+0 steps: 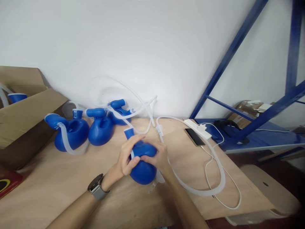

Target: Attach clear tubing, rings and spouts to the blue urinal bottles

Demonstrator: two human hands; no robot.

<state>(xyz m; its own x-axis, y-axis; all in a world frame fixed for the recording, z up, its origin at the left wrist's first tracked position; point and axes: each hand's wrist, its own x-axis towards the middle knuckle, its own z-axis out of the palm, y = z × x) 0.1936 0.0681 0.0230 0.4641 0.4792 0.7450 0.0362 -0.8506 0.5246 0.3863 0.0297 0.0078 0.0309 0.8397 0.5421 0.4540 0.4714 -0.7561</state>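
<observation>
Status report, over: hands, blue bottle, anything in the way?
Left hand and right hand around blue bottle. Bottle partly hidden by grip. Pale hose looping beside right forearm.

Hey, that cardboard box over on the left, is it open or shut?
Open: a flap of the cardboard box is folded outward, and a blue part and whitish tubing show inside.

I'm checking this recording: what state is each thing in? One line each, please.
Round blue plastic bottle: held between both hands.
Left hand: cupped around it, thumb in front.
Right hand: gripping its top.
Three similar blue plastic bottles: unheld, grouped together.
Brown cardboard box: open.
Dark flat phone: face up, screen dark.
White rectangular plastic power strip: plug inserted.
Long translucent plastic tube: lying in a curve.
</observation>
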